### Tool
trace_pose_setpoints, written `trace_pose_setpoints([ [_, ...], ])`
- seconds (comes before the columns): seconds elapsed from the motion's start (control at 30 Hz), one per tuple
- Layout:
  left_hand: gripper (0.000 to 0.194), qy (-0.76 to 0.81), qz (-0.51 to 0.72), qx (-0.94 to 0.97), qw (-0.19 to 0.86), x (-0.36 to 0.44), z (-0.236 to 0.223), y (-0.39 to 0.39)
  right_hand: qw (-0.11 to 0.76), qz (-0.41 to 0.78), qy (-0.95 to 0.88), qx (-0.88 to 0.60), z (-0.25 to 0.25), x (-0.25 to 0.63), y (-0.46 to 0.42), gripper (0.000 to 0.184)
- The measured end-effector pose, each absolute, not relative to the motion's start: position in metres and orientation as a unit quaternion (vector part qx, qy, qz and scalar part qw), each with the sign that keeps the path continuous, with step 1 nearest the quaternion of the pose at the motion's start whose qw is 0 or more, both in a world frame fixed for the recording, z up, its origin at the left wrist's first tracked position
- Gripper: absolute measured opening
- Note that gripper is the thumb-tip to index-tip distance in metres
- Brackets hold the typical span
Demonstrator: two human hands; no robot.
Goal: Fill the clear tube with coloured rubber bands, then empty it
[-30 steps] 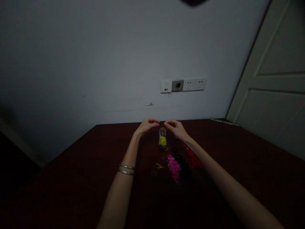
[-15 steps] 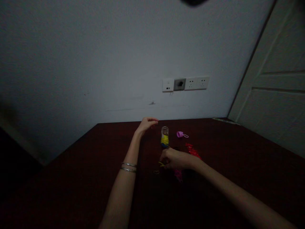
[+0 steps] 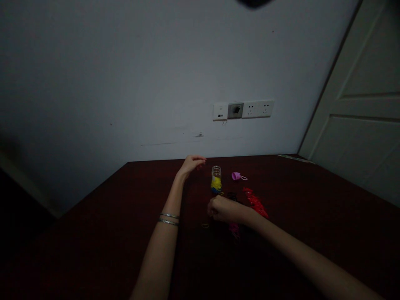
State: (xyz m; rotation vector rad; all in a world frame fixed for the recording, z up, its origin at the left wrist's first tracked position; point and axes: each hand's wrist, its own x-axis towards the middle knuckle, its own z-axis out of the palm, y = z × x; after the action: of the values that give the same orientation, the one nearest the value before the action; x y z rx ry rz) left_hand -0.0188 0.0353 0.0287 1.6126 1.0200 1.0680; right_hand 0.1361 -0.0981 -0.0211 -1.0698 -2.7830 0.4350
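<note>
A clear glass jar with yellow and blue contents stands upright near the middle of the table. My left hand hovers left of the jar, its fingers loosely bent and apart, holding nothing that I can see. In front of the jar, my right hand is low over the table with its fingers closed; what they hold is hidden. One yellow loop like a rubber band lies just left of and below that hand, and another yellow loop shows between hand and jar.
A pink cap with a loop strap lies right of the jar. Red pieces form a long pile beyond my right wrist; magenta strands and a dark pile lie nearby. Wall sockets sit above the table.
The right hand has shifted slightly left, and the yellow strand that showed at its fingertips is now out of sight. My left hand has barely moved; jar and cap stay put.
</note>
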Motion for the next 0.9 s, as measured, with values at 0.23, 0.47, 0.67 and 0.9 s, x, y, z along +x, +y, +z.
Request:
trace_pose_setpoints([
  [0.23,0.019,0.409,0.431,0.662,0.457,-0.019,0.024,0.038,0.163,0.268,-0.881,-0.355,-0.003,0.141,-0.096,0.029],
  [0.47,0.022,0.404,0.422,0.662,0.47,-0.021,0.023,0.037,0.403,0.364,-0.745,-0.387,0.061,0.175,-0.068,0.029],
  [0.67,0.021,0.409,0.418,0.662,0.469,-0.022,0.021,0.038,0.539,0.313,-0.642,-0.446,0.05,0.182,-0.032,0.037],
  [0.9,0.026,0.398,0.371,0.69,0.477,-0.023,0.023,0.034,0.561,0.273,-0.647,-0.438,0.032,0.172,-0.027,0.034],
])
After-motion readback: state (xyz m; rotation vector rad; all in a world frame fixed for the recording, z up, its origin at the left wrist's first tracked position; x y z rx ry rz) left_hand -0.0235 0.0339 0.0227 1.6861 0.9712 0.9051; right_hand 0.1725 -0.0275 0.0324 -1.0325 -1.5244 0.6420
